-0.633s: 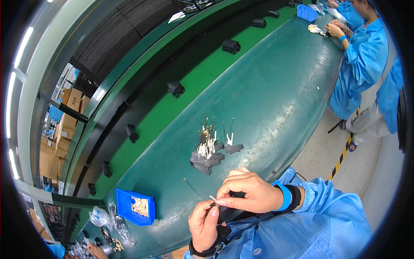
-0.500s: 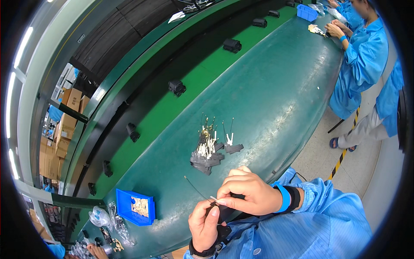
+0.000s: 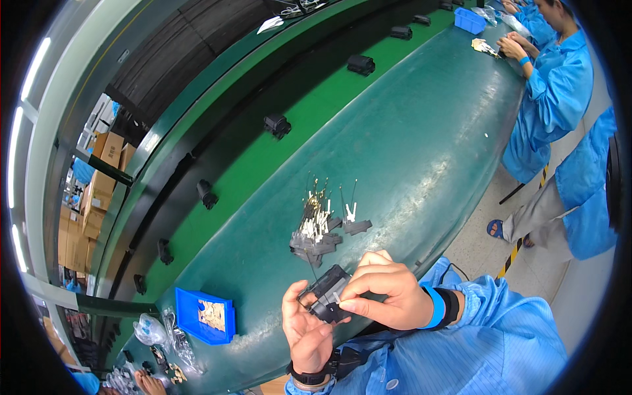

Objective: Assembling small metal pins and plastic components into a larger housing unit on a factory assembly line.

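My left hand (image 3: pixel 307 333) cradles a black plastic housing (image 3: pixel 334 276) from below, its fingers and thumb around the near side. A thin dark wire rises from the housing's far left. Over the housing, my right hand (image 3: pixel 388 293) pinches a small pale piece (image 3: pixel 337 297) between thumb and forefinger, against or just above the surface; I cannot tell which. Beyond my hands lies a pile of small black parts with thin wires and white strips (image 3: pixel 315 230). A smaller group of the same black parts (image 3: pixel 357 226) rests just right of it.
A blue bin (image 3: pixel 187 308) of beige pieces stands at left, beside clear plastic bags (image 3: pixel 153 329). Several black units (image 3: pixel 276 126) sit on the green conveyor belt (image 3: pixel 316 99). A co-worker (image 3: pixel 559 72) works at far right; another person's hand (image 3: pixel 150 383) shows lower left.
The housing has been tilted up, so its broad face now shows. My left fingers have opened out around it. Units on the belt have shifted toward the upper right.
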`<state>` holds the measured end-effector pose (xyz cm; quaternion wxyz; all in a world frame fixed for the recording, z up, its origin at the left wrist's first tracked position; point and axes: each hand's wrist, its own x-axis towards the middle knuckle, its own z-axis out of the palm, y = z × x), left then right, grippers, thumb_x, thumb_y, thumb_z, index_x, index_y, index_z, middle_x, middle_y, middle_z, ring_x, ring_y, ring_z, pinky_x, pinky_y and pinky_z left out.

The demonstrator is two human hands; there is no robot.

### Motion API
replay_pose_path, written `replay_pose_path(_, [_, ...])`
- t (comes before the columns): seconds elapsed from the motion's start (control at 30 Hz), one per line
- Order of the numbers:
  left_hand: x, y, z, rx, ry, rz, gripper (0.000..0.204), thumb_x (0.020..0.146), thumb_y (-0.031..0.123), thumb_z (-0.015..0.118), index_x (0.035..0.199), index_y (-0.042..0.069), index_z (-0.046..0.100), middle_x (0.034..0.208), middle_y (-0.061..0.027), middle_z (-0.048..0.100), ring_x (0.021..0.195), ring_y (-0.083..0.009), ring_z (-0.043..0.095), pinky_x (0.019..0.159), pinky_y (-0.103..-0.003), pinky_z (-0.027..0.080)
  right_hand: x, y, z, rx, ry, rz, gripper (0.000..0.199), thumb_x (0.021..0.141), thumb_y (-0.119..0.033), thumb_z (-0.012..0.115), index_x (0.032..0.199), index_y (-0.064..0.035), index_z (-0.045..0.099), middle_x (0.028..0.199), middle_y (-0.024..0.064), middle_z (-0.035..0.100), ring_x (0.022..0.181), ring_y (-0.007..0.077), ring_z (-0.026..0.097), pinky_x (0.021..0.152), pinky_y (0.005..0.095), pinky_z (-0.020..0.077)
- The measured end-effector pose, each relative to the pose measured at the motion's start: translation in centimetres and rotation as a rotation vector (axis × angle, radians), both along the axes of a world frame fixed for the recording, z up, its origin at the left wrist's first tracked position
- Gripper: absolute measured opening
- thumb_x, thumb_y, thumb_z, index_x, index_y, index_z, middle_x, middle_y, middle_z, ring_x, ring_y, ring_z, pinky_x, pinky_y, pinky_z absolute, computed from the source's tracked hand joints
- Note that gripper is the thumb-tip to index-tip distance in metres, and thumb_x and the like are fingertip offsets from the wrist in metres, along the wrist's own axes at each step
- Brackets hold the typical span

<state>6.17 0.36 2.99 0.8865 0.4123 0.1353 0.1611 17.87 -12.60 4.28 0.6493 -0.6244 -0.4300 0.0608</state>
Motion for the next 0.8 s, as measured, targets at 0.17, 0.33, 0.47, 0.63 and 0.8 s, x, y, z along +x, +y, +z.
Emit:
replay_pose_path(0.17, [0.07, -0.04, -0.29, -0.121, -0.070, -0.055, 0.071, 0.064, -0.007, 0.051, 0.130, 0.002, 0.026, 0.115, -0.0206, 0.048, 0.100, -0.0304, 0.057, 0.078, -0.039, 0.055, -0.50, 0.33, -0.31, -0.041, -0.034, -0.012, 0.006, 0.077, -0.016, 0.066, 0.082, -0.0130, 0.066, 0.072, -0.0049, 0.060, 0.071, 0.0151, 0.047, 0.071, 0.0304, 0.0297])
replay_pose_path(0.33, [0.24, -0.08, 0.04, -0.161, -0.045, -0.058, 0.070, 0.064, -0.007, 0.047, 0.130, 0.001, 0.026, 0.115, -0.0203, 0.048, 0.099, -0.0299, 0.058, 0.077, -0.040, 0.054, -0.45, 0.32, -0.21, -0.071, -0.134, -0.052, 0.007, 0.075, -0.015, 0.070, 0.079, -0.0104, 0.067, 0.073, -0.0034, 0.063, 0.070, 0.0150, 0.048, 0.071, 0.0288, 0.0308])
replay_pose_path(0.47, [0.16, -0.22, 0.04, -0.158, -0.060, -0.052, 0.069, 0.064, -0.006, 0.048, 0.129, 0.000, 0.026, 0.111, -0.0190, 0.048, 0.097, -0.0295, 0.058, 0.077, -0.040, 0.055, -0.60, 0.34, -0.26, -0.092, -0.162, -0.080, 0.007, 0.074, -0.016, 0.070, 0.079, -0.0110, 0.067, 0.073, -0.0036, 0.062, 0.070, 0.0152, 0.048, 0.072, 0.0290, 0.0312])
replay_pose_path(0.63, [0.14, -0.35, 0.24, -0.101, -0.026, -0.071, 0.070, 0.064, -0.006, 0.051, 0.129, -0.001, 0.026, 0.108, -0.0171, 0.047, 0.094, -0.0284, 0.059, 0.076, -0.040, 0.055, -0.65, 0.18, -0.24, -0.094, -0.161, -0.078, 0.007, 0.074, -0.015, 0.070, 0.078, -0.0108, 0.066, 0.074, -0.0033, 0.062, 0.071, 0.0155, 0.049, 0.072, 0.0293, 0.0316])
replay_pose_path(0.8, [0.02, -0.33, 0.06, -0.110, -0.029, -0.072, 0.070, 0.064, -0.006, 0.054, 0.129, -0.001, 0.026, 0.107, -0.0155, 0.047, 0.094, -0.0276, 0.059, 0.075, -0.039, 0.055, -0.75, 0.09, -0.36, -0.076, -0.120, -0.045, 0.005, 0.077, -0.015, 0.064, 0.081, -0.0120, 0.065, 0.072, -0.0041, 0.060, 0.071, 0.0165, 0.046, 0.072, 0.0316, 0.0301])
